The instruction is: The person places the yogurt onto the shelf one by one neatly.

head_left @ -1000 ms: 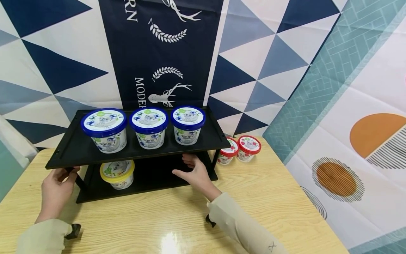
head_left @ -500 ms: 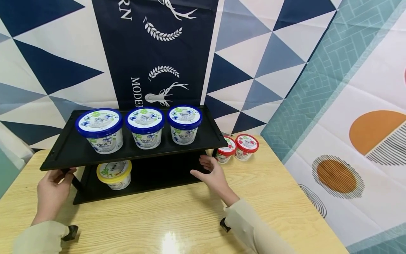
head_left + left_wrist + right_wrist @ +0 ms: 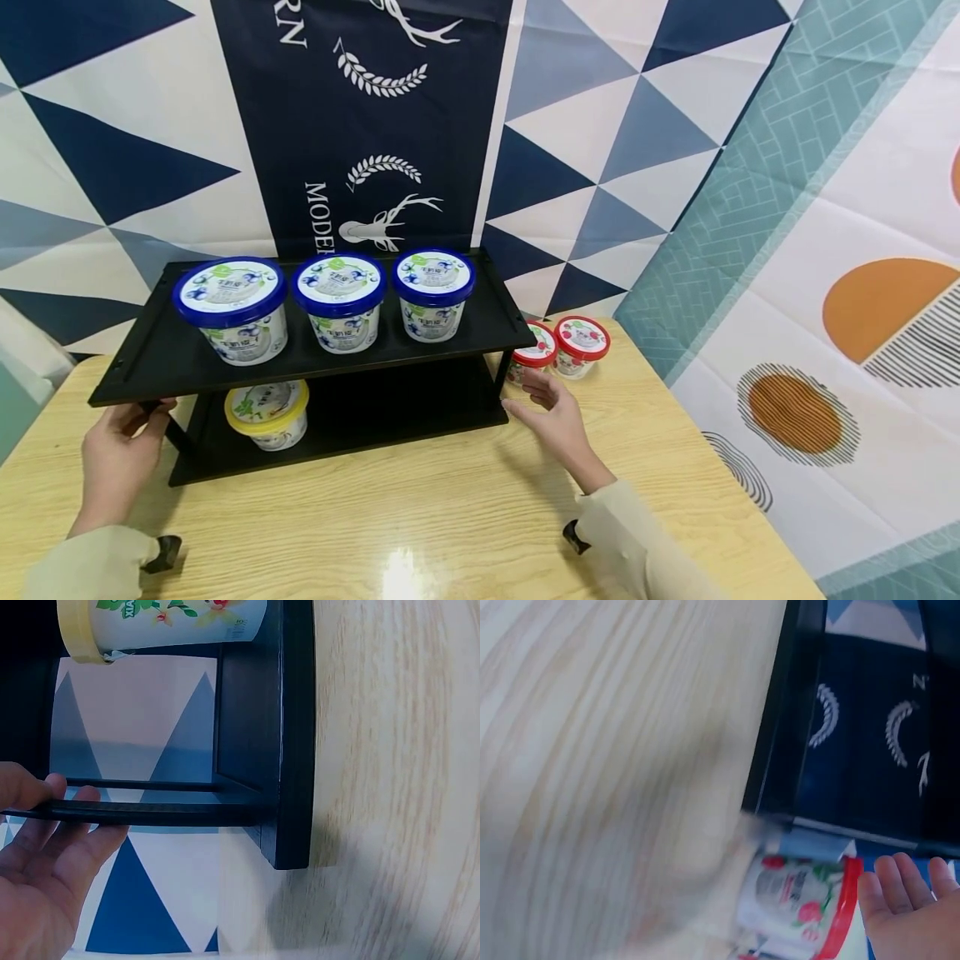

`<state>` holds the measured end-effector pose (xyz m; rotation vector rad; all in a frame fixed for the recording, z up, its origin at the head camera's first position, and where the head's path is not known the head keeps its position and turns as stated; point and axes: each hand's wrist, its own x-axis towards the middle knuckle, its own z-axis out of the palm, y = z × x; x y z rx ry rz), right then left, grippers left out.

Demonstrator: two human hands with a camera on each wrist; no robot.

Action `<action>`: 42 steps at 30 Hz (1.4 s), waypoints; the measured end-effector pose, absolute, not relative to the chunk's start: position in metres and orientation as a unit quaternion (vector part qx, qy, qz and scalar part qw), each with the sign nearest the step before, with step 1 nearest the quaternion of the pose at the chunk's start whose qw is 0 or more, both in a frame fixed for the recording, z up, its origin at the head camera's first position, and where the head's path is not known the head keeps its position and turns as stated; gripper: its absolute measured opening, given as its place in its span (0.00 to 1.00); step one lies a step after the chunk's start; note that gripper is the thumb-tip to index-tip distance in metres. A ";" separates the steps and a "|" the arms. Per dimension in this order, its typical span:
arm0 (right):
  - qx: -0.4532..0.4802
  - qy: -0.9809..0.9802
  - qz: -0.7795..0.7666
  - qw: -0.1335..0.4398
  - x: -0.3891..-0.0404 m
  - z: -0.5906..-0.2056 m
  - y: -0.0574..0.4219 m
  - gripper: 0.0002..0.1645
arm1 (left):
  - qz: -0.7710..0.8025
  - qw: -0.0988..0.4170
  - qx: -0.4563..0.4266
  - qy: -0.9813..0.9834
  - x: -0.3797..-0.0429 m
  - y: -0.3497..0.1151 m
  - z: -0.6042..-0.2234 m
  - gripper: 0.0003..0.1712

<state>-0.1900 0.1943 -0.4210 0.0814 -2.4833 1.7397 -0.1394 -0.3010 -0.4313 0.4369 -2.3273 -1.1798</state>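
My left hand (image 3: 123, 454) holds the front left post of a black two-tier shelf (image 3: 352, 360); in the left wrist view the thumb and fingers (image 3: 45, 840) lie on either side of that post (image 3: 165, 814). My right hand (image 3: 557, 417) is beside the shelf's right end, fingers extended, just in front of a red-lidded tub (image 3: 534, 346). In the right wrist view its fingertips (image 3: 906, 881) are right by the tub's red lid (image 3: 840, 907). A second red-lidded tub (image 3: 582, 346) stands close beside the first.
Three blue-lidded tubs (image 3: 342, 300) stand in a row on the top tier. A yellow-lidded tub (image 3: 267, 414) sits at the left of the lower tier. The shelf rests on a wooden table (image 3: 375, 517) against a patterned wall (image 3: 570, 108).
My right hand has moved out from the shelf's lower tier, rightward past the right post to the red-lidded tubs. The left hand stays on its post. The view has shifted slightly.
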 end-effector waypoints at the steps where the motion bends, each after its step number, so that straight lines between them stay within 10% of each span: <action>1: 0.021 -0.820 0.569 0.056 -0.191 -0.422 0.198 0.36 | -0.433 0.246 0.162 -0.852 -0.139 -0.301 -0.431 0.08; 42: -0.109 -0.804 0.581 0.068 -0.248 -0.451 0.226 0.56 | -0.428 0.244 0.150 -0.857 -0.138 -0.300 -0.430 0.10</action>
